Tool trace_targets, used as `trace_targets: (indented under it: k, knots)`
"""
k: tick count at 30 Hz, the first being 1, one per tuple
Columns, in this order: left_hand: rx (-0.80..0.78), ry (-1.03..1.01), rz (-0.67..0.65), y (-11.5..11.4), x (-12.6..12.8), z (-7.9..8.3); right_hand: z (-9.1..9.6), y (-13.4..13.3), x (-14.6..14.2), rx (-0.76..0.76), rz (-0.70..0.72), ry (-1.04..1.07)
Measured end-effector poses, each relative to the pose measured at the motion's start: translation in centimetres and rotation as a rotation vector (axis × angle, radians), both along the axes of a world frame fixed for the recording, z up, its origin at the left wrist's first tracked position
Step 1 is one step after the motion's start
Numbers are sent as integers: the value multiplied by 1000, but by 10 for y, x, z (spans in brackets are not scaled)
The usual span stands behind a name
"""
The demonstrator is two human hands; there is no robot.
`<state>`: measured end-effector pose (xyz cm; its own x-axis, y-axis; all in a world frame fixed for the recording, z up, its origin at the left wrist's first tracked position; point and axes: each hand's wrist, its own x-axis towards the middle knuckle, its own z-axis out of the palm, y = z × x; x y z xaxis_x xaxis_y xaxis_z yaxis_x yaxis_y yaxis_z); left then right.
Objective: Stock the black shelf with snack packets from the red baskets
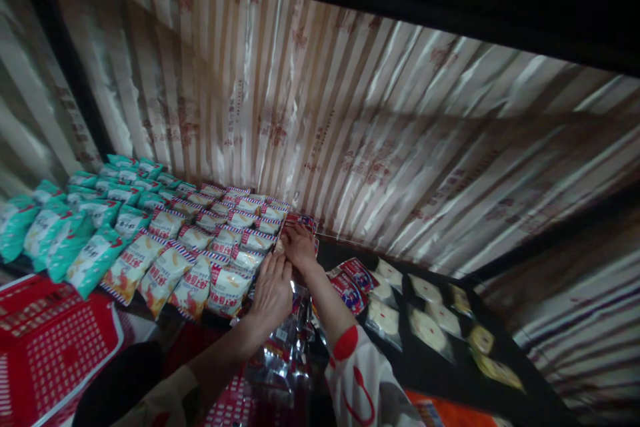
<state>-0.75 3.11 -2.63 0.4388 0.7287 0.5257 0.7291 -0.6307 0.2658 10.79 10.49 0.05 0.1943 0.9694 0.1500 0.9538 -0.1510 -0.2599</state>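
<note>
My left hand (274,285) lies palm down, fingers stretched forward, against the right side of the white snack bags (231,290) with striped edges. Just beyond it, my right hand (299,247) rests with its fingers apart on red and blue packets (303,220) at the back of the shelf. The fingertips of both hands come close together, and the right palm hides part of the packets. Under my forearms are several shiny silver and dark red packets (277,353), partly covered by the left wrist.
Teal snack bags (93,260) stand in rows at the left. A red basket (65,340) is below them. To the right, flat clear packs (384,320) of pale rounds, red-blue packets (350,283) and yellow packs (495,370) lie on the black shelf (460,390). A striped, shiny curtain (350,120) hangs behind.
</note>
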Motion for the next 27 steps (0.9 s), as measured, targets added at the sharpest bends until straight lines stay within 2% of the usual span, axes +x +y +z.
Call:
trace_targets:
  k: [5, 10, 12, 18, 22, 27]
  knots:
    - [11, -37, -63, -11, 3, 3, -3, -22, 17, 199, -24, 76]
    - [-63, -59, -195, -43, 20, 2, -13, -62, 44, 304, -152, 115]
    - [-122, -63, -251, -60, 31, -3, -21, -81, 55, 283, -238, 107]
    - [-353, 7, -345, -101, 60, -19, -47, -142, 82, 60, -437, 48]
    - [-469, 117, -352, -108, 74, -25, -58, -167, 91, -17, -529, 101]
    - [-547, 238, -291, -108, 90, -36, -64, -175, 97, -2, -598, 219]
